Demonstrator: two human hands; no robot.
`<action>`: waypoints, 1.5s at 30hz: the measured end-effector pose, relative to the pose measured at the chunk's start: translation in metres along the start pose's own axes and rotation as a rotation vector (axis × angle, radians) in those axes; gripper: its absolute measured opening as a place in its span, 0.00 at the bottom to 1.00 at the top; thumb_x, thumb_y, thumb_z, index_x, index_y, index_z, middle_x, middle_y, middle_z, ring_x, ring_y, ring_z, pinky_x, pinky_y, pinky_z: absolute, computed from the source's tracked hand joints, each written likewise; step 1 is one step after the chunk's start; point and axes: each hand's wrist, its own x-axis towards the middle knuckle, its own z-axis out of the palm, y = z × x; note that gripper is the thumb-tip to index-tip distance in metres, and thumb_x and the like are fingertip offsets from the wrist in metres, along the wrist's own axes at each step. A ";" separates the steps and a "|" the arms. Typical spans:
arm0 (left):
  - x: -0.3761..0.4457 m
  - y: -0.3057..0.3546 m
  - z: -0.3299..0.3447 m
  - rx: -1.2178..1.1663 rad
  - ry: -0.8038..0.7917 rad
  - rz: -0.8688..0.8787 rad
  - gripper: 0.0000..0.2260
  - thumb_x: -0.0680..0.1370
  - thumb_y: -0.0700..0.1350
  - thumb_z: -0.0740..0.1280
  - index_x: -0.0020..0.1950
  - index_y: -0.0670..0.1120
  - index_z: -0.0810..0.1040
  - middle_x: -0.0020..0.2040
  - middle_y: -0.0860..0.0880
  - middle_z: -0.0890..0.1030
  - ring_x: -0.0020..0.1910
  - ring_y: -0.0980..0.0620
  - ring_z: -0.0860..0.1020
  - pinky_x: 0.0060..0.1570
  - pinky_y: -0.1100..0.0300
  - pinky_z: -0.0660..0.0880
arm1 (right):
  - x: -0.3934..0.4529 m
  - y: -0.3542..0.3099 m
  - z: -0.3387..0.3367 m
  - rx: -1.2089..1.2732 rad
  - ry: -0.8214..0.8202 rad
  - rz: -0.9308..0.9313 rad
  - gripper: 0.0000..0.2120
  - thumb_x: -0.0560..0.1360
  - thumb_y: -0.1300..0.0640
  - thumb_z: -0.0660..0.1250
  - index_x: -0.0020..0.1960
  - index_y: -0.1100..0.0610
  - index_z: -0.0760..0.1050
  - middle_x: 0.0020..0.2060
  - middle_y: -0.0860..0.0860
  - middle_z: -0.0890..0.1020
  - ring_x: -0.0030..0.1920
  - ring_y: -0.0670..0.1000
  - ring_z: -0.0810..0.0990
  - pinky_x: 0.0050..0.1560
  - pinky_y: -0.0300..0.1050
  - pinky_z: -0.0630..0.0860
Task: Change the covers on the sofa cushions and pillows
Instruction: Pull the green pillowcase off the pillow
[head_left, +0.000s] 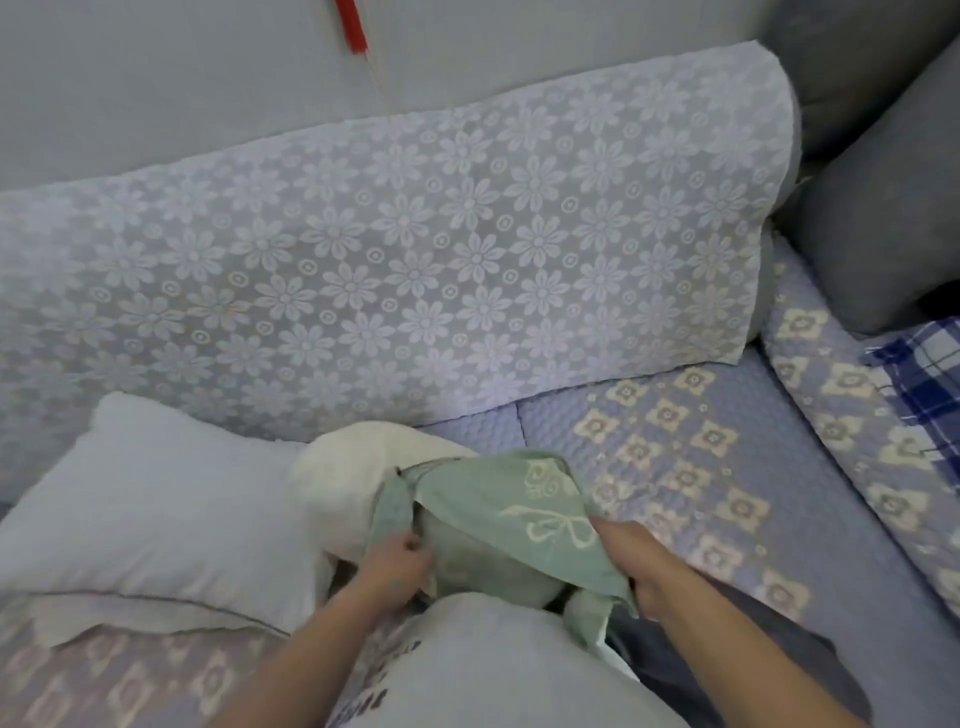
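Two hands, both at work. Left hand (397, 558): grip pinched on the left edge of one green cover (511, 512). Right hand (631, 558): grip curled round the cover's right edge. One cream pillow (345, 480), partly inside the cover, lying on the sofa seat (727, 457). One white pillow (156, 499) just left of it. One lace-draped backrest (389, 265). Two grey cushions (883, 228) at right. One blue plaid cloth (930, 374).

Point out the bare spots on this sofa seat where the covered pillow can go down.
Free: the quilted seat right of the green cover, bordered by the lace-draped backrest and the plaid cloth. Crowded: the left, where the white pillow lies against the cream insert.
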 end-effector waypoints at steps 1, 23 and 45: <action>-0.014 -0.019 0.034 -0.008 -0.133 0.014 0.11 0.82 0.52 0.61 0.54 0.48 0.80 0.55 0.44 0.81 0.54 0.48 0.80 0.51 0.65 0.74 | -0.006 -0.003 0.006 0.015 -0.026 0.018 0.16 0.80 0.51 0.69 0.57 0.64 0.81 0.44 0.59 0.87 0.42 0.59 0.87 0.39 0.49 0.83; 0.035 0.001 0.050 0.285 -0.143 0.153 0.51 0.72 0.71 0.65 0.82 0.53 0.38 0.83 0.44 0.43 0.81 0.40 0.47 0.77 0.45 0.54 | -0.195 -0.162 0.011 0.532 -0.354 -0.650 0.24 0.70 0.51 0.74 0.62 0.60 0.73 0.56 0.64 0.74 0.57 0.63 0.76 0.63 0.66 0.75; -0.037 0.138 -0.020 -1.206 -0.454 -0.007 0.15 0.80 0.44 0.65 0.58 0.35 0.84 0.51 0.37 0.86 0.47 0.40 0.86 0.52 0.49 0.80 | -0.200 -0.187 -0.073 -0.396 0.875 -0.798 0.15 0.77 0.53 0.69 0.58 0.59 0.72 0.47 0.58 0.80 0.50 0.62 0.80 0.43 0.50 0.73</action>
